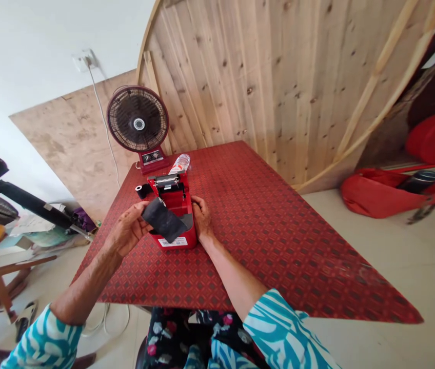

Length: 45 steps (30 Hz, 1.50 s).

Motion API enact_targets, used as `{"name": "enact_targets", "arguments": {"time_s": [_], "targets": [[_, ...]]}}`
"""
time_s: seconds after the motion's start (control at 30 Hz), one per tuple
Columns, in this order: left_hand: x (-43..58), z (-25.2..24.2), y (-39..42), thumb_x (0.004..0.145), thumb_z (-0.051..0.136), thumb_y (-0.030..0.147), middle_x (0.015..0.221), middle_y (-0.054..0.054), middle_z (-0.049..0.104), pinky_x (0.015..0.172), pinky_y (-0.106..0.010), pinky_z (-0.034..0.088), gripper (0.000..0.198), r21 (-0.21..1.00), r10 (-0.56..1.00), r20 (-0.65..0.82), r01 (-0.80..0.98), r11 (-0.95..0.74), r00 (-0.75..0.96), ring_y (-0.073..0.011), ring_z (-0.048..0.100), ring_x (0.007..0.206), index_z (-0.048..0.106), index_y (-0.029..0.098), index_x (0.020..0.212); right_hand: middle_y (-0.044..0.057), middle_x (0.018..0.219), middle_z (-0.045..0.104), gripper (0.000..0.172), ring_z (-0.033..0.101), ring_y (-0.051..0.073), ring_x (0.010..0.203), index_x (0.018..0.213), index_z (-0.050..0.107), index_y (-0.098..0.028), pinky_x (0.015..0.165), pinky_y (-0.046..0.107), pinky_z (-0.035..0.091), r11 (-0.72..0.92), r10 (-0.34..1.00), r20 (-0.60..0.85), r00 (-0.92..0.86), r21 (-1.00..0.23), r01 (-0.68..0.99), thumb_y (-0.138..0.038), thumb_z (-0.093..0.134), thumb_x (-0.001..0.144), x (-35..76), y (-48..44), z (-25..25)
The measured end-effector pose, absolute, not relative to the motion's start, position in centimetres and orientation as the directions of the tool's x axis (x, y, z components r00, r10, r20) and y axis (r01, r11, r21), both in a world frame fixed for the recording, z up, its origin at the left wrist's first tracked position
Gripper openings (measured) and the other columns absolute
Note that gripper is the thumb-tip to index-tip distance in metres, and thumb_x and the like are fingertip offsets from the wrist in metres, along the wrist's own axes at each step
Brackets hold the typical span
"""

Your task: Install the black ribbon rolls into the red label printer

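Red box-shaped device (181,206), lid (167,180) raised, white label (173,242) on near side, standing upright on red patterned table (271,225); one black flexible sheet (164,219), slanted over it.

Nothing legible: left of centre, print on the white label (173,241) of the red box (181,209) is too small.

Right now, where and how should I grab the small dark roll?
I'd pinch the small dark roll around its curved outside, coming from your left: its pale-cored end faces that way, and the red machine crowds its right.
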State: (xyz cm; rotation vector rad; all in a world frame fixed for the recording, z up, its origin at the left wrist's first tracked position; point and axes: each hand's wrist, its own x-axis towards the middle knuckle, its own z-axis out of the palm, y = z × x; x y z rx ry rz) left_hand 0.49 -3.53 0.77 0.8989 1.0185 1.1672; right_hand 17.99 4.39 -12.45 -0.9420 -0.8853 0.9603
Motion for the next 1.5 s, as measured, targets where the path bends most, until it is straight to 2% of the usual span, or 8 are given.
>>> {"name": "enact_targets", "arguments": {"time_s": [0.17, 0.37, 0.53, 0.67, 0.8, 1.07, 1.33, 1.5], "targets": [[0.1, 1.0, -4.2, 0.079, 0.066, 0.022, 0.101, 0.000, 0.072, 0.074, -0.024, 0.058, 0.029, 0.939, 0.986, -0.096, -0.317, 0.135, 0.136, -0.0131, 0.070, 0.081, 0.063, 0.023, 0.108, 0.002, 0.101, 0.070, 0.029, 0.060, 0.020, 0.100, 0.096, 0.066, -0.023, 0.095, 0.037, 0.043, 0.278, 0.931, 0.185, 0.314, -0.918, -0.284, -0.036, 0.048, 0.076, 17.9, 4.3, -12.3], [-0.8, -1.0, -5.3, 0.084, 0.063, 0.022, 0.101, -0.001, 0.073, 0.072, -0.018, 0.058, 0.026, 0.862, 1.000, -0.003, -0.507, -0.008, -0.022, -0.0101, 0.069, 0.080, 0.065, 0.027, 0.109, 0.003, 0.101, 0.071, 0.030, 0.061, 0.021, 0.100, 0.095, 0.066, -0.023, 0.095, 0.039, 0.043, 0.276, 0.929, 0.184, 0.321, -0.921, -0.273, -0.036, 0.048, 0.075, 18.0, 4.5, -12.6], [-0.9, -2.9, -6.3, 0.082, 0.066, 0.022, 0.115, -0.002, 0.069, 0.098, -0.027, 0.051, 0.028, 0.843, 0.993, 0.090, -0.526, -0.117, -0.077, -0.0161, 0.061, 0.112, 0.064, 0.026, 0.110, 0.003, 0.102, 0.070, 0.031, 0.060, 0.021, 0.100, 0.096, 0.066, -0.022, 0.096, 0.040, 0.043, 0.262, 0.932, 0.169, 0.321, -0.926, -0.273, -0.037, 0.050, 0.074, 18.2, 4.6, -12.9], [-0.8, -3.1, -7.4, 0.076, 0.072, 0.027, 0.121, 0.000, 0.065, 0.104, -0.032, 0.047, 0.033, 0.864, 0.987, 0.128, -0.479, -0.158, -0.095, -0.0193, 0.055, 0.122, 0.063, 0.029, 0.108, 0.003, 0.101, 0.071, 0.031, 0.061, 0.020, 0.098, 0.095, 0.067, -0.022, 0.095, 0.040, 0.044, 0.263, 0.929, 0.167, 0.331, -0.926, -0.270, -0.037, 0.051, 0.073, 18.3, 4.5, -12.9], [-0.4, -3.6, -7.6, 0.074, 0.074, 0.032, 0.118, 0.000, 0.066, 0.099, -0.035, 0.049, 0.030, 0.894, 0.990, 0.106, -0.426, -0.138, -0.098, -0.0196, 0.060, 0.113, 0.063, 0.029, 0.102, 0.004, 0.100, 0.071, 0.031, 0.061, 0.020, 0.098, 0.095, 0.066, -0.022, 0.095, 0.040, 0.044, 0.267, 0.928, 0.171, 0.330, -0.925, -0.272, -0.037, 0.051, 0.074, 18.3, 4.4, -12.8], [-0.8, -3.2, -6.8, 0.062, 0.081, 0.026, 0.095, 0.001, 0.070, 0.077, -0.020, 0.049, 0.044, 0.935, 0.954, 0.135, -0.283, -0.212, -0.269, -0.0126, 0.065, 0.088, 0.064, 0.026, 0.103, 0.004, 0.103, 0.070, 0.033, 0.061, 0.021, 0.101, 0.098, 0.065, -0.022, 0.094, 0.041, 0.045, 0.231, 0.941, 0.139, 0.308, -0.930, -0.287, -0.039, 0.052, 0.073, 18.4, 4.4, -12.9], [-1.3, -0.7, -5.9, 0.059, 0.080, 0.022, 0.089, 0.001, 0.069, 0.085, -0.030, 0.050, 0.037, 0.957, 0.961, 0.167, -0.197, -0.212, -0.221, -0.0167, 0.065, 0.088, 0.061, 0.021, 0.091, 0.004, 0.102, 0.071, 0.031, 0.061, 0.020, 0.099, 0.097, 0.066, -0.022, 0.095, 0.040, 0.044, 0.241, 0.937, 0.151, 0.316, -0.933, -0.268, -0.037, 0.050, 0.075, 18.3, 4.3, -12.7], [1.3, 0.3, -3.3, 0.054, 0.080, 0.023, 0.080, 0.000, 0.067, 0.064, -0.023, 0.048, 0.041, 0.985, 0.986, 0.156, -0.069, -0.160, -0.058, -0.0135, 0.061, 0.070, 0.061, 0.017, 0.090, 0.003, 0.101, 0.071, 0.030, 0.062, 0.020, 0.098, 0.096, 0.066, -0.022, 0.093, 0.039, 0.045, 0.262, 0.932, 0.169, 0.321, -0.926, -0.272, -0.038, 0.050, 0.075, 18.2, 4.3, -12.8]]}}
